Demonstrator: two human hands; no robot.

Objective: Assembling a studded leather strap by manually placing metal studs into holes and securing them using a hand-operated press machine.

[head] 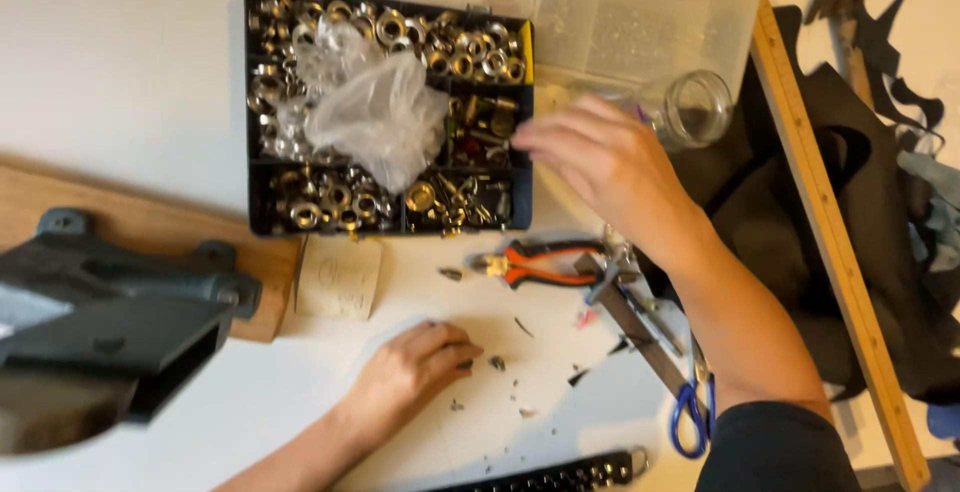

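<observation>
My right hand (600, 162) hovers, blurred, over the right edge of a black compartment box (262, 192) filled with metal eyelets and rivets; whether its fingers pinch anything I cannot tell. A crumpled clear plastic bag (375, 117) lies on top of the box. My left hand (415, 362) rests on the white table, fingers curled down onto a small dark piece next to scattered metal bits (497, 363). Orange-and-black pliers (540, 262) lie between the two hands.
A grey metal press (100, 322) sits on a wooden board at the left. A glass jar (695, 107), a clear lid, a wooden ruler (830, 242), black leather pieces (880, 252), blue-handled scissors (693, 407), a tan card (340, 277) and a studded strap (560, 475) surround the work area.
</observation>
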